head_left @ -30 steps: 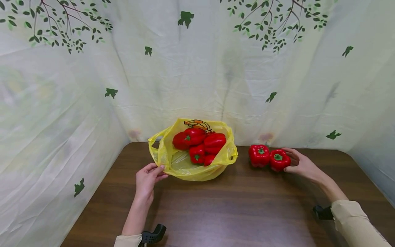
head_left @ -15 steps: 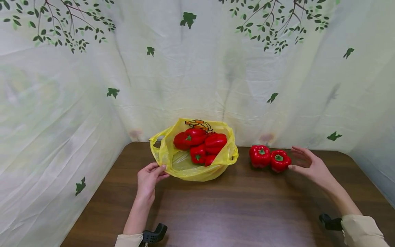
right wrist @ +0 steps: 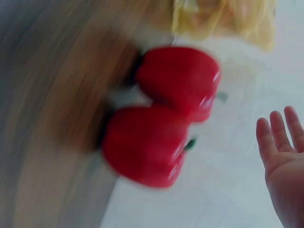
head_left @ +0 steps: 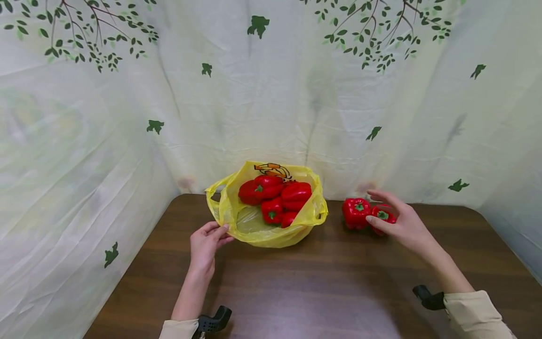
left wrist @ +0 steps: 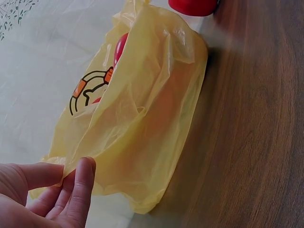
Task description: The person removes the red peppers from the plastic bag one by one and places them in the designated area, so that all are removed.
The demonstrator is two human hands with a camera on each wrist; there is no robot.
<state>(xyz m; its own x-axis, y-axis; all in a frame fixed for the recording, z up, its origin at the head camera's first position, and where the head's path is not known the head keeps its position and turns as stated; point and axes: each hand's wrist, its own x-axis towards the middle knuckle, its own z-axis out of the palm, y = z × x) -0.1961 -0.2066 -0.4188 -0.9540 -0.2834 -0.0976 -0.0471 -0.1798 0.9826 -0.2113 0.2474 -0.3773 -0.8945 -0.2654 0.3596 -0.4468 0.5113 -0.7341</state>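
Observation:
My left hand (head_left: pixel 205 246) pinches the left front rim of a yellow plastic bag (head_left: pixel 267 239) between thumb and fingers, holding its mouth wide. Several red bell peppers (head_left: pixel 296 196) with green stems lie inside the bag. To its right, two more peppers stand side by side on the table: a left one (head_left: pixel 355 213) and a right one (head_left: pixel 382 215). Above the right one hovers my right hand (head_left: pixel 404 225), thumb and fingers spread, partly covering that pepper in the head view. In the right wrist view both peppers appear blurred, with the straight fingers (right wrist: pixel 277 132) apart from them.
The brown wooden table (head_left: pixel 288 292) ends at the back against a pale curtain (head_left: pixel 271 103) printed with leaves and branches. Black camera mounts (head_left: pixel 215 320) sit on both wrists.
My right hand drew back from the right-hand pepper to the right, then came back left and now hovers over it. The left hand keeps its pinch on the bag.

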